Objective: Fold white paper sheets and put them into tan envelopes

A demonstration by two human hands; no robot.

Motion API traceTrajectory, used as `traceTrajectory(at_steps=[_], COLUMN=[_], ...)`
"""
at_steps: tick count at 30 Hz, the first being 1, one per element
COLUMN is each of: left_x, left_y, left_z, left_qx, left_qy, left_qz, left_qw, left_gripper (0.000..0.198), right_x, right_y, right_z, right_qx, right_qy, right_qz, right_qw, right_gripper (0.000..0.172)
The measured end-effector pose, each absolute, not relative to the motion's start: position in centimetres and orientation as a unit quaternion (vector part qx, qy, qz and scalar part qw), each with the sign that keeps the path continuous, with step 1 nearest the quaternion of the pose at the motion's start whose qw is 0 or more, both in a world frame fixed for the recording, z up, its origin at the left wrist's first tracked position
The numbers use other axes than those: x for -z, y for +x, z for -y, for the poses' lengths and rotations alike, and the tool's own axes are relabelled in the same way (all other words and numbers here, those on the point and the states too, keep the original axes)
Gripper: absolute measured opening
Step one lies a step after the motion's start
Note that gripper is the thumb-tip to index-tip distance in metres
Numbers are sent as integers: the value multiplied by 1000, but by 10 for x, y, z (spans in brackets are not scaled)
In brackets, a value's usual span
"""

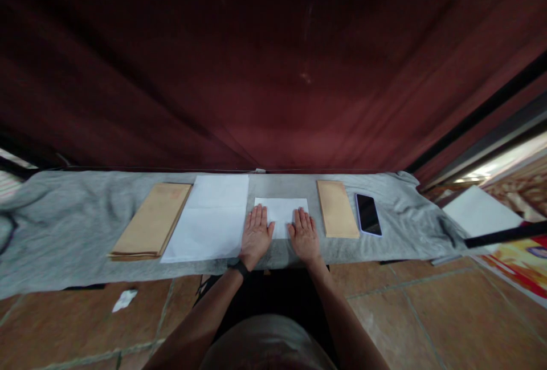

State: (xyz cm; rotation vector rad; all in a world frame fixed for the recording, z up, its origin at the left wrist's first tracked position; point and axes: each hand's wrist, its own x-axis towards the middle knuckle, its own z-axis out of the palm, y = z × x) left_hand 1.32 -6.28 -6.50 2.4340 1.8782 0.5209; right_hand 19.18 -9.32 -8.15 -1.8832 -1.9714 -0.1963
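Note:
My left hand (256, 234) and my right hand (304, 236) lie flat, fingers stretched out, on a small folded white sheet (281, 213) in the middle of a grey cloth (77, 227). Each hand presses one lower corner of the sheet. Neither hand holds anything. A black band sits on my left wrist. Just left of my left hand lies a stack of large white paper (211, 219). A stack of brown envelopes (154, 222) lies further left. Right of my right hand lies a single brown envelope (337, 209).
A dark phone (368, 214) lies right of the single envelope. A dark red curtain (273, 62) hangs behind the cloth. A crumpled scrap of paper (124, 300) lies on the tiled floor (427, 318). A white sheet (481, 210) and a colourful print are at the right.

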Motion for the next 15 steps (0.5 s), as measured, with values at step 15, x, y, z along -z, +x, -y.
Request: traceTrajectory(at_steps=[15], left_x=[72], left_y=[7], left_z=[111], left_qx=[-180], left_qy=[784], left_qz=[-594], left_qw=[-1], left_gripper=[59], right_x=[91], right_y=[201], right_z=[114], right_qx=[82], right_qy=[-719], right_qz=[643], right_qw=[250], right_gripper=[55])
